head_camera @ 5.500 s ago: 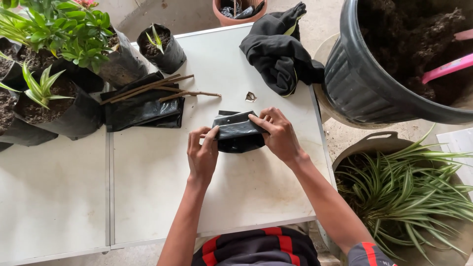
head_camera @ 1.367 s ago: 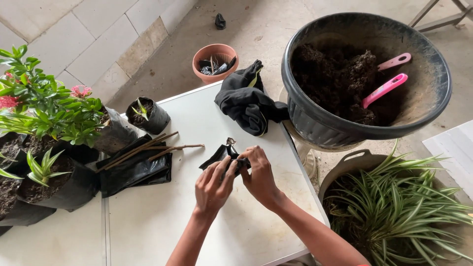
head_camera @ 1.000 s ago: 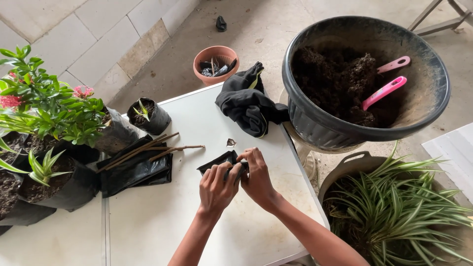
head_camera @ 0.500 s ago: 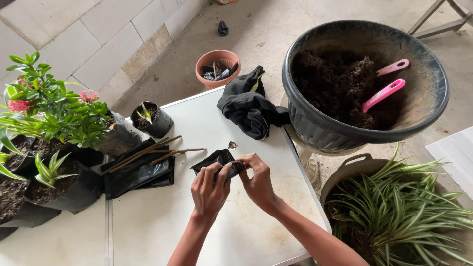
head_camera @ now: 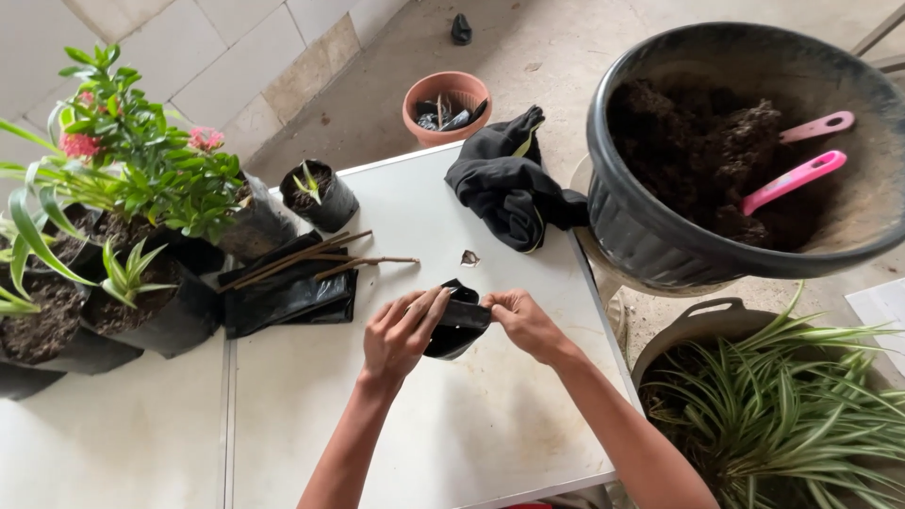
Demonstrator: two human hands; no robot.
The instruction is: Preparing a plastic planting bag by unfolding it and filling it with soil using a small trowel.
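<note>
I held a small black plastic grow bag (head_camera: 454, 325) over the white counter (head_camera: 471, 434), my left hand (head_camera: 401, 335) closing its grip on the near edge while my right hand (head_camera: 524, 320) pinched the other side. Just beyond it lay a stack of flat black bags (head_camera: 287, 300) with thin brown sticks (head_camera: 311, 262) across them, and a crumpled black cloth (head_camera: 509, 188) at the counter's far edge. To my right stood a big dark pot (head_camera: 660, 245) of soil holding two pink tools (head_camera: 797, 174).
</note>
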